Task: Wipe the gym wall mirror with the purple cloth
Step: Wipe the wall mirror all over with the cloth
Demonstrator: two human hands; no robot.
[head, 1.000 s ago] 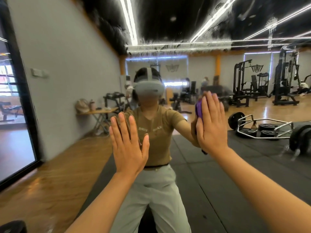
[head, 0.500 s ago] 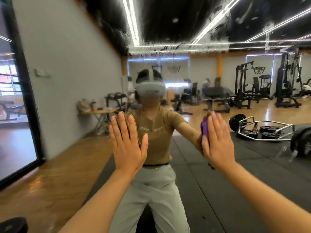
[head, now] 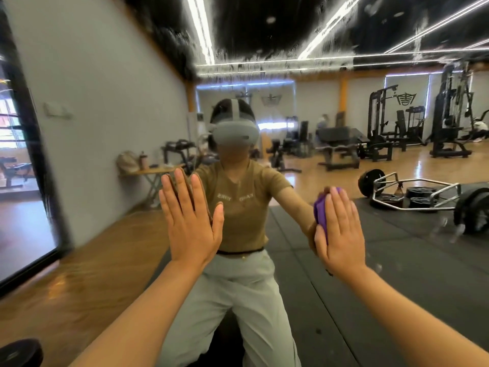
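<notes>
The right hand (head: pixel 341 234) is pressing flat on the soft, squishy purple cloth (head: pixel 321 210) against the mirror (head: pixel 397 247), fingers straight.

Hiding most of the purple cloth (head: pixel 320 211) behind the flat right hand (head: pixel 340 234), leaving only a bunched edge peeking out. Blurring the left wall and window frame (head: pixel 29 144). Cropping a dark round object (head: pixel 19 353) at the bottom left corner. Smearing distant gym machines (head: pixel 449 115) beyond detail.
</notes>
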